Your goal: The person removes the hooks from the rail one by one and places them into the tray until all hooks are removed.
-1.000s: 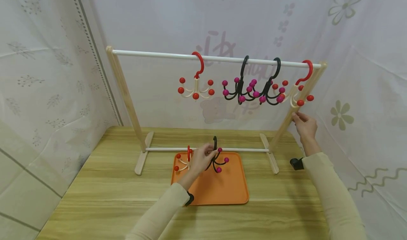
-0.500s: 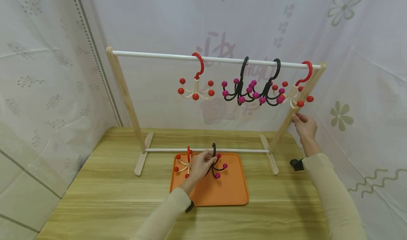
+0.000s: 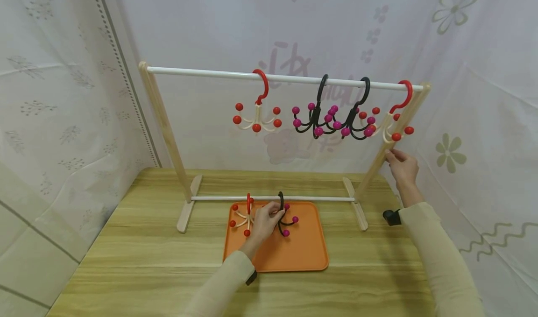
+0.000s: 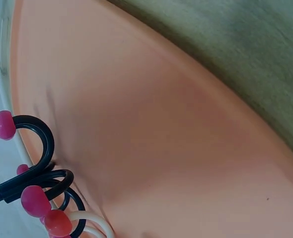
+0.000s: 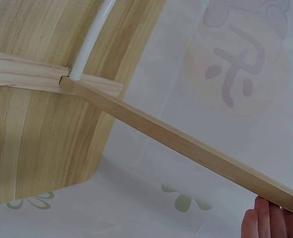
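Note:
My left hand (image 3: pixel 265 221) pinches a black octopus-style hook hanger (image 3: pixel 281 197) with pink ball tips by its stem, standing upright low over the orange tray (image 3: pixel 300 254). In the left wrist view the arms of this black hanger (image 4: pixel 18 187) curl close over the tray (image 4: pixel 161 119); the fingers are out of frame. Just left of that hand, a cream hanger (image 3: pixel 249 205) with a red hook and red balls stands on the tray. My right hand (image 3: pixel 403 170) holds the right wooden upright (image 3: pixel 375 170) of the rack, its fingertips visible in the right wrist view.
From the rack's white top rod (image 3: pixel 201 72) hang a red-hooked hanger (image 3: pixel 265 90), two black hangers (image 3: pixel 321 92) side by side, and another red-hooked hanger (image 3: pixel 408 95) at the right end. A lower white rod (image 3: pixel 336 199) runs behind the tray, between wooden feet (image 3: pixel 187 216).
My left hand has lowered the black hanger toward the tray and shifted it slightly left. The right hand stays on the upright.

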`<state>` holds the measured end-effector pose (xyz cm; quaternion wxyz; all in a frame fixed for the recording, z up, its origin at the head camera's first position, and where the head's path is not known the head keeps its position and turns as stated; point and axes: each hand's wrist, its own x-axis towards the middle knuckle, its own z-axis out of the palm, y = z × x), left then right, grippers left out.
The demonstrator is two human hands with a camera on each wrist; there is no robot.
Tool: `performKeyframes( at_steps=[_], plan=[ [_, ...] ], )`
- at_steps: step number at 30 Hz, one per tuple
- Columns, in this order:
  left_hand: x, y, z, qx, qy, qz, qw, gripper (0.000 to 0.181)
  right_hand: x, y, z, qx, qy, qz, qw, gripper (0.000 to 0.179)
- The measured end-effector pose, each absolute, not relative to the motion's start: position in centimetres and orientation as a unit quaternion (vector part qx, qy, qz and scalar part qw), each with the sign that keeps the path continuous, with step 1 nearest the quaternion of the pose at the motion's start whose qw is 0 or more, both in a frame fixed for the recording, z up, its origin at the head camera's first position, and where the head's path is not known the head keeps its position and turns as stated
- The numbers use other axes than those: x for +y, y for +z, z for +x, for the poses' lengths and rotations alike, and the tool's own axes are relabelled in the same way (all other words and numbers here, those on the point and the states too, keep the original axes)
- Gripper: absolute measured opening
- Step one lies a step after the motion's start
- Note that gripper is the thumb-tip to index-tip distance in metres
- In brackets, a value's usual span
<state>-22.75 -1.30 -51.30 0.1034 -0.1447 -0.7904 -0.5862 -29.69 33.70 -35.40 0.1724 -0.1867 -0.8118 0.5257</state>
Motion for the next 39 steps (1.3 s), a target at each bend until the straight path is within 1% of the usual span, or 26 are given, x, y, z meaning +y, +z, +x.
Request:
performKeyframes(
  at_steps=[7, 14, 15, 19, 21, 22, 25, 33, 37, 38, 39],
  plan=[
    [-1.3, -51.5, -22.8, -0.798, -0.578, -0.141, 0.094, 0.014, 33.5, -35.4, -29.6, -0.814, 0.52, -0.18, 0.187, 0.049],
    [-1.5, -51.7, -22.9, -0.807, -0.561, -0.164, 0.091, 0.02, 33.8, -35.5, -29.8, -0.811, 0.523, -0.187, 0.182, 0.048],
    [-1.5, -51.7, -22.9, -0.807, -0.56, -0.164, 0.094, 0.019, 35.7, -37.5, -31.8, -0.795, 0.551, -0.169, 0.187, 0.046],
    [-1.8, -51.3, -22.8, -0.807, -0.556, -0.158, 0.124, 0.019, 36.1, -37.8, -32.2, -0.793, 0.556, -0.168, 0.186, 0.046],
    [-2.1, -50.9, -22.8, -0.807, -0.551, -0.152, 0.152, 0.019, 35.8, -37.5, -31.8, -0.793, 0.556, -0.165, 0.187, 0.047],
    [-2.3, -50.6, -22.8, -0.808, -0.545, -0.15, 0.166, 0.02, 33.8, -35.5, -29.9, -0.809, 0.528, -0.183, 0.181, 0.049],
    [-2.9, -49.2, -23.2, -0.799, -0.544, -0.151, 0.206, 0.022, 33.4, -35.1, -29.4, -0.814, 0.522, -0.181, 0.18, 0.05],
    [-4.1, -44.3, -23.7, -0.74, -0.591, -0.177, 0.269, 0.019, 33.7, -35.2, -29.7, -0.811, 0.525, -0.19, 0.171, 0.052],
    [-4.9, -40.5, -22.8, -0.724, -0.595, -0.195, 0.288, 0.016, 35.4, -36.8, -31.3, -0.805, 0.536, -0.186, 0.174, 0.051],
    [-5.2, -39.6, -22.7, -0.722, -0.595, -0.199, 0.292, 0.015, 36.6, -38.0, -32.5, -0.789, 0.564, -0.161, 0.183, 0.047],
    [-5.5, -38.6, -22.5, -0.721, -0.593, -0.2, 0.297, 0.014, 37.1, -38.4, -32.9, -0.787, 0.568, -0.156, 0.182, 0.047]
  ],
)
